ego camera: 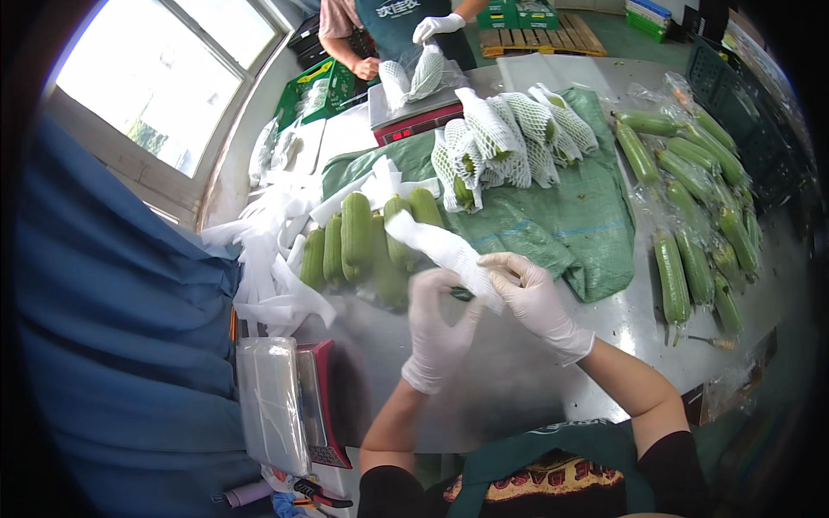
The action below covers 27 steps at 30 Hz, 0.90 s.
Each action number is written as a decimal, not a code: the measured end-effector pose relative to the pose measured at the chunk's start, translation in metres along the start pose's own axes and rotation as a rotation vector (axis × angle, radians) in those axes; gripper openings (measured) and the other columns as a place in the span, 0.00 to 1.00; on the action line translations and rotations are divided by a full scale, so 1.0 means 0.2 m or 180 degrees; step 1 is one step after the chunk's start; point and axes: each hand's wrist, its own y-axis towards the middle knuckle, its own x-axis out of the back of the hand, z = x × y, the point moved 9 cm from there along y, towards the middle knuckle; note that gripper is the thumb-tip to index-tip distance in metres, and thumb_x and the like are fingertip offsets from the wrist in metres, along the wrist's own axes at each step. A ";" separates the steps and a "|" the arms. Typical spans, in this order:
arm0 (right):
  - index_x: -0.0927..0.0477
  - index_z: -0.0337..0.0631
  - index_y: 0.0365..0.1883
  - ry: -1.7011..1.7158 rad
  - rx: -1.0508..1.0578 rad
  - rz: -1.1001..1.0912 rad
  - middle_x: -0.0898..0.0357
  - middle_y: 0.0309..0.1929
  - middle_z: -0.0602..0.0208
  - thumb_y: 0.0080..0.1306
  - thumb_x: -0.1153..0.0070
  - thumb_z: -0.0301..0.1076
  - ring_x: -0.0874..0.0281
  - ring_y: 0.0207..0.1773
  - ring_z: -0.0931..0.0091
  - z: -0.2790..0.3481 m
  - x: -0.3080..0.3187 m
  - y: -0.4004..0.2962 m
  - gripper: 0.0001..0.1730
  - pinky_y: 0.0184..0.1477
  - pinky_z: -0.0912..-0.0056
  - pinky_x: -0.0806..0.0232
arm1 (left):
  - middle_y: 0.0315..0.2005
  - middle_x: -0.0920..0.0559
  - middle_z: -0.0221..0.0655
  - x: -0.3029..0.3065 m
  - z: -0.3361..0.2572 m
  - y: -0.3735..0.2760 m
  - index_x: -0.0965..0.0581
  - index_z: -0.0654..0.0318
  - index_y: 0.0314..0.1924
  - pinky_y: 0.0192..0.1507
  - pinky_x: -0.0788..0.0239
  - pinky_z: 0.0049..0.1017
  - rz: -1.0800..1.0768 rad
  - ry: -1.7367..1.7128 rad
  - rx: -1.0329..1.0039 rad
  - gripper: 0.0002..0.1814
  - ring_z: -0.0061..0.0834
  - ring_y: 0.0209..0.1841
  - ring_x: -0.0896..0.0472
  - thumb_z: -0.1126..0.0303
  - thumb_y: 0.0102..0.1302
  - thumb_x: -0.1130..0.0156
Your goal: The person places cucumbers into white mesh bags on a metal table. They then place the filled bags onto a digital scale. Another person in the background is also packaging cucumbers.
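A white foam net sleeve [447, 249] stretches slantwise over the near ends of several long green gourds [356, 236]. My right hand [537, 304], in a pale disposable glove, pinches the sleeve near its lower end. My left hand [440, 327], gloved too and blurred, is beside that same end, its thumb and fingers curved apart. Whether its fingertips touch the sleeve is unclear. Left of the gourds lies a loose heap of flat white foam sleeves [275, 259]. Beyond my hands, several gourds in foam nets [492, 139] rest piled on a green woven sheet [576, 226].
Film-wrapped gourds [696, 194] cover the table's right side, near a screwdriver-like tool [712, 341]. A pack of clear bags [272, 401] lies on a red-edged scale [324, 401]. Opposite, a person's gloved hand [439, 27] holds bagged netted gourds [411, 81] on another scale [421, 123].
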 end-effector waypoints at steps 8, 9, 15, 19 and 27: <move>0.19 0.38 0.43 0.0658 -0.0067 -0.0139 0.24 0.31 0.74 0.73 0.47 0.40 0.32 0.33 0.84 -0.06 0.08 -0.10 0.14 0.36 0.78 0.37 | 0.36 0.20 0.27 -0.31 0.22 -0.23 0.21 0.70 0.42 0.43 0.30 0.17 -0.0158 -0.2306 0.1734 0.05 0.16 0.44 0.22 0.81 0.66 0.39; 0.22 0.38 0.41 -0.0081 0.0309 -0.0313 0.26 0.31 0.73 0.70 0.44 0.40 0.32 0.34 0.84 -0.03 0.11 -0.11 0.13 0.38 0.79 0.37 | 0.36 0.20 0.27 -0.34 0.21 -0.24 0.21 0.69 0.42 0.42 0.30 0.17 -0.0111 -0.2256 0.1839 0.04 0.15 0.43 0.22 0.79 0.68 0.40; 0.26 0.42 0.38 -0.1403 0.0352 -0.0264 0.29 0.25 0.69 0.57 0.32 0.34 0.30 0.28 0.78 -0.07 0.02 -0.09 0.16 0.31 0.71 0.37 | 0.33 0.23 0.24 -0.21 0.38 -0.29 0.25 0.65 0.40 0.40 0.33 0.18 -0.0771 -0.2692 0.2155 0.06 0.14 0.37 0.27 0.71 0.75 0.48; 0.22 0.41 0.40 -0.2744 0.1389 -0.0200 0.22 0.29 0.62 0.62 0.39 0.31 0.22 0.30 0.76 0.00 0.03 0.05 0.09 0.33 0.66 0.32 | 0.37 0.24 0.27 -0.16 0.37 -0.14 0.27 0.64 0.41 0.45 0.34 0.21 -0.0020 -0.3850 0.2286 0.05 0.15 0.42 0.28 0.71 0.73 0.47; 0.22 0.43 0.40 0.1507 -0.0803 0.1768 0.21 0.32 0.72 0.75 0.59 0.43 0.23 0.33 0.78 -0.35 -0.36 0.67 0.16 0.36 0.71 0.28 | 0.28 0.25 0.22 0.20 0.85 0.17 0.23 0.63 0.36 0.30 0.37 0.18 0.0335 -0.1455 0.1833 0.08 0.14 0.29 0.30 0.69 0.71 0.44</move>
